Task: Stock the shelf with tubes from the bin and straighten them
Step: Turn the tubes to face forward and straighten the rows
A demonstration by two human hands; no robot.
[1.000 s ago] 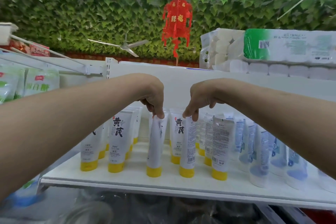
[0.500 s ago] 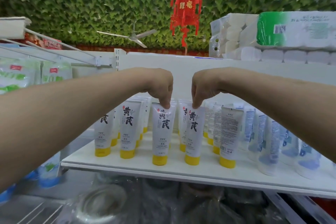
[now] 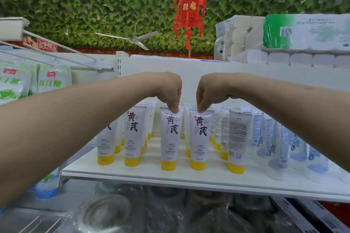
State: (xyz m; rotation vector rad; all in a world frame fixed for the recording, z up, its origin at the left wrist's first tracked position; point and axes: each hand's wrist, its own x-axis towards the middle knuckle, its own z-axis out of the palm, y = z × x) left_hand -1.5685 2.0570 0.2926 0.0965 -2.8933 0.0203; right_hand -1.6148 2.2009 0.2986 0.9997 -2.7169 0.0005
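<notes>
Now my left hand pinches the left tube, my right hand the right tube, both upright on the shelf.

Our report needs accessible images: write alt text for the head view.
The left hand pinches the top of one yellow-capped tube, the right hand a second tube, both upright on a white shelf. More tubes stand in rows around them.
</notes>
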